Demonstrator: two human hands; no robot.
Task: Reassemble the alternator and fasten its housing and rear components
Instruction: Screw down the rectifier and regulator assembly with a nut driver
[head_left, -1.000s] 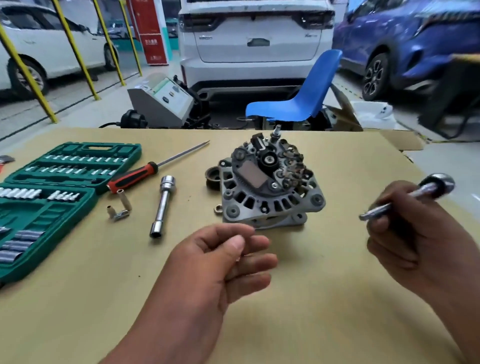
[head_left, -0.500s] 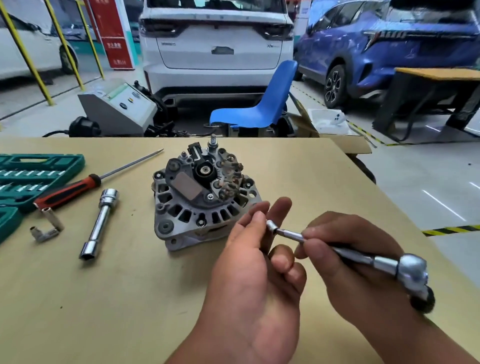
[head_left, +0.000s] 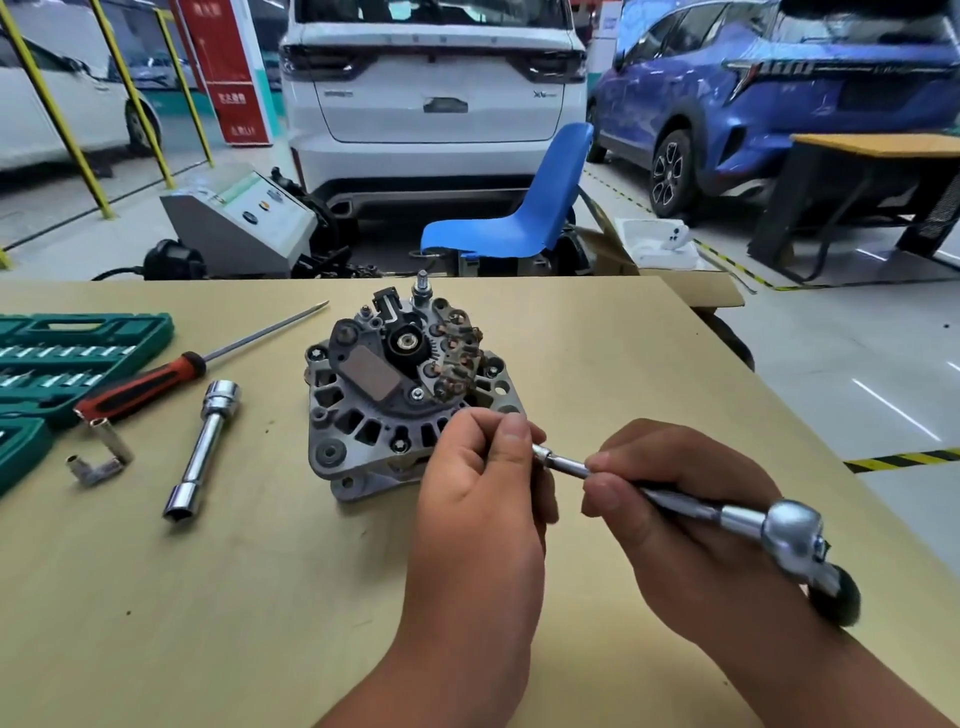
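alternator (head_left: 400, 395) sits just behind left grip (head_left: 483, 499) pinching ratchet (head_left: 787, 532) tip.

Tan table (head_left: 260, 597). Alternator (head_left: 395, 395) just behind left hand (head_left: 478, 509) pinching ratchet (head_left: 727, 517) tip. Well left of pinch: tube socket (head_left: 200, 452), red-handled screwdriver (head_left: 140, 387), two small sockets (head_left: 111, 441); green socket case (head_left: 67, 358) farthest left.
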